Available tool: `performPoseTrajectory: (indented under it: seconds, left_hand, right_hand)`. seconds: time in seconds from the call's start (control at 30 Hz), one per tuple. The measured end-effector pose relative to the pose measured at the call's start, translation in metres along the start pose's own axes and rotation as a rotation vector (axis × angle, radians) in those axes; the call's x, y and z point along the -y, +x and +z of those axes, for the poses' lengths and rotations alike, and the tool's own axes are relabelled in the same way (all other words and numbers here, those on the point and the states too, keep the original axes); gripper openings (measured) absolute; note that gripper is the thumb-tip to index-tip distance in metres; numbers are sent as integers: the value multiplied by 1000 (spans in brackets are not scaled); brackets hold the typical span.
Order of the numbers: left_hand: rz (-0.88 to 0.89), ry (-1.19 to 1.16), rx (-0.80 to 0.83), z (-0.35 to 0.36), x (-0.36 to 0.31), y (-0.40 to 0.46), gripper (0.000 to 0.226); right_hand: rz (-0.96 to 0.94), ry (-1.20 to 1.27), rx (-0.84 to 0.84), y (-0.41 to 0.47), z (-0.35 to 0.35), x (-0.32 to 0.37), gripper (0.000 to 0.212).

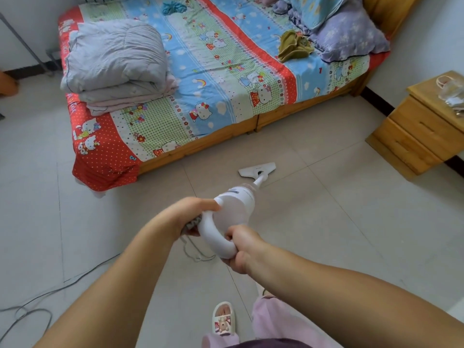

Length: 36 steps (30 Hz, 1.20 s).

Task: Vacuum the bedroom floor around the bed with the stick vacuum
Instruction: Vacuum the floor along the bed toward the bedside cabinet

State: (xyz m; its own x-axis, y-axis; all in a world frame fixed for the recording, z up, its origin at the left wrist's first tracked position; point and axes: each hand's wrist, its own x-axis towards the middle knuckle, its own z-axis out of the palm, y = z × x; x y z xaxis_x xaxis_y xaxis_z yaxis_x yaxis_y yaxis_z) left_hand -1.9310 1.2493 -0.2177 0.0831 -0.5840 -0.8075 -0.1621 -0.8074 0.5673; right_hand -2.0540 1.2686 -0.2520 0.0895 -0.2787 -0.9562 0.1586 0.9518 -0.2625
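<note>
Both hands grip the white looped handle of the stick vacuum (234,209). The left hand (193,214) curls round the upper left of the loop, and something grey and patterned shows under its palm, perhaps a bunched cord, though the view is too poor to be sure. The right hand (242,249) wraps tight round the lower right of the loop.

From the hands the vacuum's smooth, rounded plastic body narrows to a thin tube running forward and right to a flat, wedge-shaped floor head (256,169), which lies on the pale, glossy tiled floor (326,222) near the bed (200,79).

The bed has a wooden frame and a bright cartoon-print sheet. A folded grey quilt (115,59), soft and creased, lies on it. A grey cord (50,295) trails over the floor at the left.
</note>
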Motion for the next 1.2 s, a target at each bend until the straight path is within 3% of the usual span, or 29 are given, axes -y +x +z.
performPoseTrajectory:
  seconds: [0.23,0.4,0.5,0.63,0.8,0.93,1.2]
  left_hand:
    - [-26,156,18,-31,-46,-23,21]
    - [-40,84,15,-21,-38,-7,22]
    - [-15,-55,10,-2,-18,12,32]
    - [-56,-70,56,33,9,31,23]
    - [-126,28,117,60,28,48,27]
    - [-133,87,162,74,27,54,26]
    - [-148,113,166,78,23,58,20]
  right_hand:
    - [22,144,147,-23,25,12,23]
    - [-24,61,98,-11,12,19,37]
    - [-68,-34,27,8,-8,26,24]
    - [-37,-57,-13,36,-44,23,5]
    - [30,243,-13,55,-85,10,29]
    - [90,381,-23,66,-104,11,62]
    - [146,492,160,80,-116,12,43]
